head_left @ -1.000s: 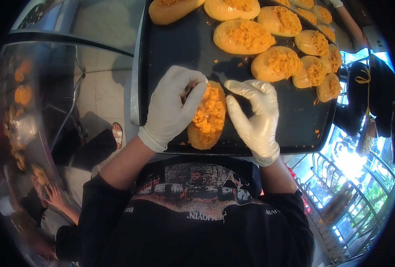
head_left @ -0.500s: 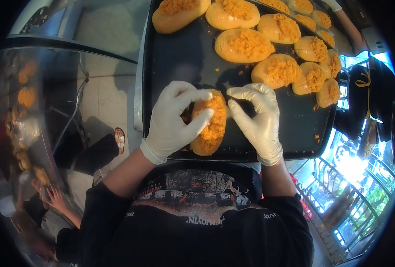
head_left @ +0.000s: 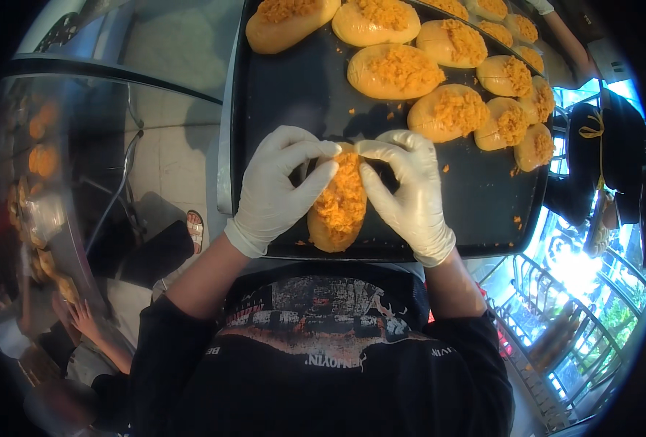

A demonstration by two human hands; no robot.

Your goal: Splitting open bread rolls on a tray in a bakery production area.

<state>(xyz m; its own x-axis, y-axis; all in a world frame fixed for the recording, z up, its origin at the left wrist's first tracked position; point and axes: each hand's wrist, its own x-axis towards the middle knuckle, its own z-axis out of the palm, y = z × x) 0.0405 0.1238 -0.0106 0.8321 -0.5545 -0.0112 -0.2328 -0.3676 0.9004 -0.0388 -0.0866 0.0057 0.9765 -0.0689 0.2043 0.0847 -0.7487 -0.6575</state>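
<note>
An oval bun (head_left: pixel 339 204) covered with shredded orange topping sits near the front edge of the black baking tray (head_left: pixel 476 211), its long side pointing away from me. My left hand (head_left: pixel 273 182), in a white glove, has thumb and forefinger at the left side and far end of this bun. From the other side my right hand (head_left: pixel 411 193), gloved too, touches its far end and right edge with bent forefinger and thumb. The fingertips of both hands nearly meet at the far tip. Several topped buns, such as one bun (head_left: pixel 395 71), lie farther back on the tray.
Orange crumbs dot the tray. To the left stands a glass-fronted case (head_left: pixel 82 182) with more buns. Another person's hand (head_left: pixel 82 320) is beside it at lower left. A sandalled foot (head_left: pixel 195 229) is on the floor. A metal railing (head_left: pixel 577 349) is at the right.
My right hand has moved left onto the bun, and its fingertips now touch the far end. My left fingers have shifted from the topping to the bun's edge.
</note>
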